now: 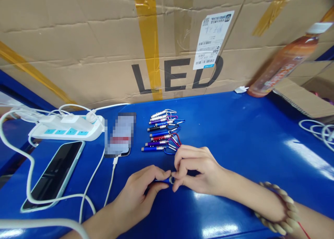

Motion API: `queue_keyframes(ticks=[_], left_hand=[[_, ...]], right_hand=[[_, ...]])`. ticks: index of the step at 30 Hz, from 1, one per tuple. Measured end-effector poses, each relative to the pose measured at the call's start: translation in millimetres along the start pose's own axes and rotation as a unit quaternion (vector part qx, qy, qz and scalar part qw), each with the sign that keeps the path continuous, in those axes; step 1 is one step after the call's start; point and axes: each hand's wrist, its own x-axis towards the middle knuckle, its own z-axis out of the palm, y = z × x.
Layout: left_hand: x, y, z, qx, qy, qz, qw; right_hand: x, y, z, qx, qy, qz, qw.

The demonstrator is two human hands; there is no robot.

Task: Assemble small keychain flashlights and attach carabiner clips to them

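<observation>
My left hand (142, 188) is closed around a small blue keychain flashlight (165, 180), mostly hidden by the fingers. Its silvery end sticks out toward the right. There my right hand (199, 169) pinches that end between thumb and fingers; whether a tiny part sits in the pinch is hidden. Just beyond the hands, several similar keychain flashlights (158, 134) lie in a column, in blue, purple, red, black and silver. Each seems to have a carabiner clip at its right end. The right wrist wears a beaded bracelet (280, 207).
On the blue table (221, 127), a charging phone (121, 134), another phone (56, 172) and a white power strip (70, 129) with trailing cables lie left. A large cardboard box (104, 51) walls off the back. A drink bottle (284, 66) leans at the back right, near a coiled cable (317, 131).
</observation>
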Motion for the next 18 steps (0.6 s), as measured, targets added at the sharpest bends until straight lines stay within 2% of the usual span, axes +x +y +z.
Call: queue_keyframes(ticks=[3, 6, 10, 13, 15, 18], left_hand=[[2, 3, -1.4, 0.012, 0.022, 0.031, 0.999], [6, 5, -2.0, 0.045, 0.053, 0.063, 0.996], [10, 4, -1.7, 0.117, 0.093, 0.115, 0.982], [9, 1, -1.4, 0.134, 0.112, 0.109, 0.979], [7, -1, -1.6, 0.132, 0.108, 0.097, 0.981], [5, -3, -2.3, 0.117, 0.052, 0.091, 0.988]], right_hand=[[-1, -3, 7, 0.053, 0.039, 0.043, 0.997], [-3, -7, 14, 0.105, 0.066, 0.117, 0.985], [-3, -14, 21, 0.148, 0.051, 0.177, 0.972], [-1, -15, 23, 0.150, 0.044, 0.214, 0.964], [0, -14, 23, 0.142, 0.040, 0.238, 0.960], [0, -12, 23, 0.135, 0.019, 0.257, 0.957]])
